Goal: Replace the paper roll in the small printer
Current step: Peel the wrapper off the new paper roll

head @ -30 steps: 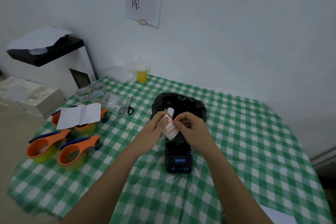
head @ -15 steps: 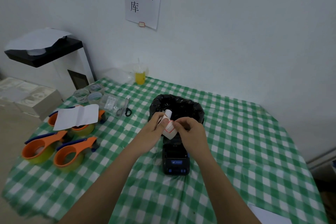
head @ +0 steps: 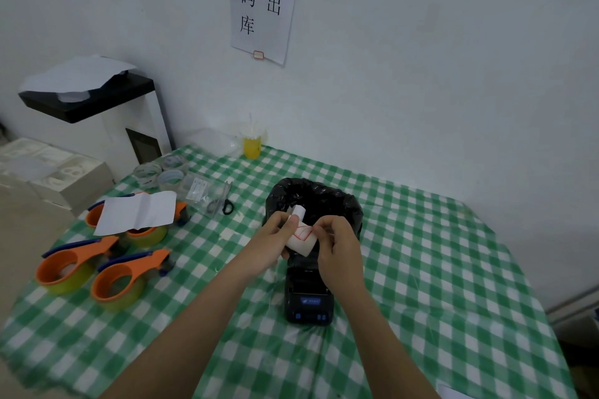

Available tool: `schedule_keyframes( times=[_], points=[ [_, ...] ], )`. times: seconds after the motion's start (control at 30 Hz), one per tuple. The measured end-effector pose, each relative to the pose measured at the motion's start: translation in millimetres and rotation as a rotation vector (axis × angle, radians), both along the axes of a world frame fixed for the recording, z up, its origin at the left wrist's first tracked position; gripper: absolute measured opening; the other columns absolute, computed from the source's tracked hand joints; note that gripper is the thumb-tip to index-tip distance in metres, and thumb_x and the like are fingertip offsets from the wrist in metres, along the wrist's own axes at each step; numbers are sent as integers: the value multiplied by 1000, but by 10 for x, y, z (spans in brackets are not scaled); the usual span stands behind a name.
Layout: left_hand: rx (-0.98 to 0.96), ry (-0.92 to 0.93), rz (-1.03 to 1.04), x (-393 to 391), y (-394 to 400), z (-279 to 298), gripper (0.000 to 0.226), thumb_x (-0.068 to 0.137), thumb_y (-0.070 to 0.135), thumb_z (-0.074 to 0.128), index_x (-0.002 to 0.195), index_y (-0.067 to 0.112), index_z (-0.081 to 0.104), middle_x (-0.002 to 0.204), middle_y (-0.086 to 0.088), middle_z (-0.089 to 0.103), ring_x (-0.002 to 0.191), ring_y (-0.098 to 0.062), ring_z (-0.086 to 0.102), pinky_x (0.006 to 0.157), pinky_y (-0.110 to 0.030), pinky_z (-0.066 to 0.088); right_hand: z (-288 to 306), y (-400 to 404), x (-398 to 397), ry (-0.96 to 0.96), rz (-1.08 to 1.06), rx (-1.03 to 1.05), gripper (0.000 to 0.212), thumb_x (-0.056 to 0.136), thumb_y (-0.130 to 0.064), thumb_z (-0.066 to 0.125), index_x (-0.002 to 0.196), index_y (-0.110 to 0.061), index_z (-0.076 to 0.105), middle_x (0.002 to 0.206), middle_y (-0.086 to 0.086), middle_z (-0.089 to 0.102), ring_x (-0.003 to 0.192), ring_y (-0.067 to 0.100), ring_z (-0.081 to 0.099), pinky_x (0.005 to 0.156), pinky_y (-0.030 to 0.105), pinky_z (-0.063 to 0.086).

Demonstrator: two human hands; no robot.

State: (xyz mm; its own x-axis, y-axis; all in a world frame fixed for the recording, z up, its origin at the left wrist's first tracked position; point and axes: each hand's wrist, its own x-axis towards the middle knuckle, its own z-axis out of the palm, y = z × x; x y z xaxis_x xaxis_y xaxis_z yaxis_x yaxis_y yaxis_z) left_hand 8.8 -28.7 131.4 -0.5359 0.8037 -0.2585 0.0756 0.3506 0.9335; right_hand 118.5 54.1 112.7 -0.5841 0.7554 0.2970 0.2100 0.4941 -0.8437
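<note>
Orange tape dispensers (head: 87, 272) sit at the far left of the green checked tablecloth (head: 437, 269), three of them, with a creased white sheet (head: 137, 212) lying over the farthest one. Just right of that, toward the wall, you have clear tape rolls (head: 160, 172), a small plastic bag (head: 197, 188) and black-handled scissors (head: 223, 202). Farther back near the wall stands a yellow cup (head: 252, 146). At the centre, your left hand (head: 275, 236) grips the paper roll (head: 301, 236) from its left side, thumb on top, holding it in the air above the small printer (head: 308, 298). Red label outlines show on the roll's loose outer wrap. Your right hand (head: 337, 246) pinches the right edge of that wrap between thumb and fingertips. Directly behind both hands is a bin lined with a black bag (head: 340, 204). The dark printer rests on the cloth below your right wrist, near you, its blue panel facing you.
</note>
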Motion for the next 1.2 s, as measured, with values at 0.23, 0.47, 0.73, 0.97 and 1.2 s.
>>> schedule_keyframes(
  times=[0.23, 0.47, 0.73, 0.97, 1.2],
  points=[
    [-42, -108, 1, -31, 56, -64, 30, 95, 50, 33, 101, 26, 49, 83, 5, 55, 67, -11, 49, 63, -26, 35, -108, 86, -2, 24, 52, 49, 14, 92, -4, 47, 85, -15, 53, 83, -9, 51, 79, 8, 50, 69, 16, 41],
    [-53, -180, 72, -101, 146, -193, 32, 95, 49, 33, 104, 22, 49, 82, 2, 53, 65, -12, 49, 60, -25, 34, -229, 186, -13, 95, 17, -7, 28, 91, 0, 46, 82, -26, 49, 86, -1, 54, 79, 10, 52, 70, 16, 43],
    [-111, -174, 206, -303, 281, -388, 31, 96, 46, 34, 104, 19, 47, 79, 0, 51, 60, -12, 46, 57, -25, 33, -266, 702, -244, -99, -131, -66, 16, 91, -16, 55, 97, -12, 70, 90, 2, 69, 70, 4, 54, 67, 9, 40],
    [-92, -151, 204, -447, 430, -541, 28, 96, 43, 36, 102, 18, 46, 82, 0, 50, 61, -11, 45, 52, -19, 34, -406, 1224, -729, -222, -191, -181, 24, 88, -31, 60, 78, -15, 75, 44, -6, 47, 40, 8, 36, 41, 14, 28],
    [-102, -139, 228, -640, 590, -721, 28, 96, 42, 38, 104, 16, 47, 81, 0, 49, 61, -10, 46, 34, -6, 35, -710, 1672, -1011, -356, -249, -315, 13, 77, -21, 74, 75, -9, 72, 57, -2, 59, 49, 8, 49, 50, 21, 43]
  ],
)
